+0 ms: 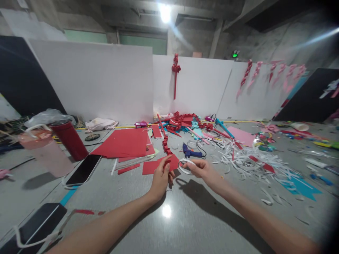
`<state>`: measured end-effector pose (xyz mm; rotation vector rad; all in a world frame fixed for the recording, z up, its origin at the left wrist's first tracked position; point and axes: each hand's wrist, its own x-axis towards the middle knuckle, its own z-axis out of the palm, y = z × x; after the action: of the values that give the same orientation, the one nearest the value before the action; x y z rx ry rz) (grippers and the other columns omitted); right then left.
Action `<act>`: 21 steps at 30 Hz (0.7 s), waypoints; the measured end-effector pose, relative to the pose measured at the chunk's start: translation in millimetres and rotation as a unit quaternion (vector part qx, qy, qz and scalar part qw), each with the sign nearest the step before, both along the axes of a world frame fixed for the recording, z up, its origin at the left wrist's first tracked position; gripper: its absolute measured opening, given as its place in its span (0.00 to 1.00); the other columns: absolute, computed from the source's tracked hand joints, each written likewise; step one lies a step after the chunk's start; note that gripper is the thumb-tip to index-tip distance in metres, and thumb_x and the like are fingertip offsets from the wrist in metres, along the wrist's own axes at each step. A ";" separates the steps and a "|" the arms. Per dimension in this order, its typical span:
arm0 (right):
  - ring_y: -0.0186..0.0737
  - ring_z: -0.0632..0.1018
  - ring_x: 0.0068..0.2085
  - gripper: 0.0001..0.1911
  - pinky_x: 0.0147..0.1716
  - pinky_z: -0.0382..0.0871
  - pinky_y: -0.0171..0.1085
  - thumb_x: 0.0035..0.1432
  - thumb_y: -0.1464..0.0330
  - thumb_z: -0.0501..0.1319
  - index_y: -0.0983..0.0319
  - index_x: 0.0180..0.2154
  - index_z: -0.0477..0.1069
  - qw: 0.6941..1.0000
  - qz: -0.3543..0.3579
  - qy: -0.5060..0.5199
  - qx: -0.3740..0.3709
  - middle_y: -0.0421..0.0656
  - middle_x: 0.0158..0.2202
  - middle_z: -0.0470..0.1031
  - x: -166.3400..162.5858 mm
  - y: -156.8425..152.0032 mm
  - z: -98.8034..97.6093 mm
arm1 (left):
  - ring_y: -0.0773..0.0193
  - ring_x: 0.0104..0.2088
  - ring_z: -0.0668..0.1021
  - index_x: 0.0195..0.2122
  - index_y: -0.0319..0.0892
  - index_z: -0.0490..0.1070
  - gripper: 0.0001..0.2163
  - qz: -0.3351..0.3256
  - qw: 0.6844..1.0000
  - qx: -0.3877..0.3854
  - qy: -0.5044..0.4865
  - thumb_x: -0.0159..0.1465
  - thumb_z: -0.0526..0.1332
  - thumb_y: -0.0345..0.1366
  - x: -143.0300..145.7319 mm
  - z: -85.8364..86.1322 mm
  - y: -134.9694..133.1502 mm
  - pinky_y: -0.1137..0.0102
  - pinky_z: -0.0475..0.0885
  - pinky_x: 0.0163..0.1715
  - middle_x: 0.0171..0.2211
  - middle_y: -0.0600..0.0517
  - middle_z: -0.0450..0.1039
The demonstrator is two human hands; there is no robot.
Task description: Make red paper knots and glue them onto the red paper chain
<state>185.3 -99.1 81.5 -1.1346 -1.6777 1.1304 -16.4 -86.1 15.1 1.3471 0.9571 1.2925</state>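
The left hand (pixel 160 180) pinches a red paper (pixel 173 162) between closed fingers, just above the middle of the surface (pixel 169 225). The right hand (pixel 205 171) grips a tape ring (pixel 181 169) at its fingertips, just beside the paper. A glue gun (pixel 190 151) lies beyond them.

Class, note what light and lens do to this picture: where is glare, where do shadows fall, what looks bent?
Head view: the ceiling lamp flares with a streak; head view: its reflection glares on the glossy grey surface; head view: the right hand casts a dark shadow toward the camera; head view: the white boards bow, and the right edge darkens.
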 end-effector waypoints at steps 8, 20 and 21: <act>0.42 0.70 0.31 0.22 0.33 0.58 0.39 0.74 0.56 0.53 0.58 0.31 0.74 0.949 -0.044 -0.239 0.201 0.42 0.27 0.74 -6.7 -18.7 -28.3 | 0.70 0.15 0.68 0.76 0.38 0.26 0.43 -0.051 0.997 -0.041 0.040 0.72 0.57 0.45 5.7 -6.6 -2.8 0.78 0.63 0.18 0.18 0.62 0.68; 0.42 0.73 0.32 0.22 0.36 0.60 0.40 0.76 0.59 0.50 0.59 0.31 0.70 0.954 -0.005 -0.234 0.188 0.42 0.29 0.75 -13.9 -24.2 -38.4 | 0.60 0.37 0.80 0.44 0.40 0.78 0.20 0.025 0.987 0.081 0.136 0.73 0.53 0.50 -1.6 1.5 1.6 0.67 0.73 0.40 0.37 0.48 0.81; 0.41 0.73 0.32 0.21 0.35 0.60 0.39 0.76 0.59 0.50 0.59 0.31 0.70 0.959 -0.001 -0.223 0.177 0.42 0.30 0.75 -14.2 -25.0 -37.1 | 0.59 0.39 0.80 0.43 0.40 0.79 0.19 0.026 0.986 0.087 0.143 0.73 0.54 0.49 -2.3 1.6 2.5 0.67 0.72 0.42 0.39 0.48 0.82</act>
<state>171.1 -124.1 44.4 -1.2111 -2.1168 0.5545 -18.7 -83.6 16.7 1.6861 1.0990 1.2676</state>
